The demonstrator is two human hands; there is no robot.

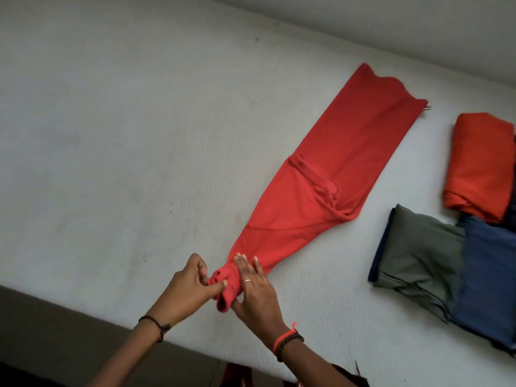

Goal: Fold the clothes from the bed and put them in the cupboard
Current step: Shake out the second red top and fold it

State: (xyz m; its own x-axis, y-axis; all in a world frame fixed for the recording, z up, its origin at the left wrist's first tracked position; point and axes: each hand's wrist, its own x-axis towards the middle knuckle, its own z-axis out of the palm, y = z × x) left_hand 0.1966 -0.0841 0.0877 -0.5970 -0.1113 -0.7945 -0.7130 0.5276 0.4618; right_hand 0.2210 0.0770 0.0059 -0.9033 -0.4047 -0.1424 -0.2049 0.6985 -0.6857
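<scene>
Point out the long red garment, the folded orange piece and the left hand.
long red garment (321,174), head view, middle of the flat cloth
folded orange piece (479,160), head view, its top face
left hand (192,284), head view, back of the hand

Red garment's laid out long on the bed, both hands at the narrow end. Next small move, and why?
Probably lift the narrow end and carry it to the wide end, halving the red garment. It lies flat and long on the mattress; the left hand pinches that end and the right hand lies on it with straight fingers, placed to start the fold.
</scene>
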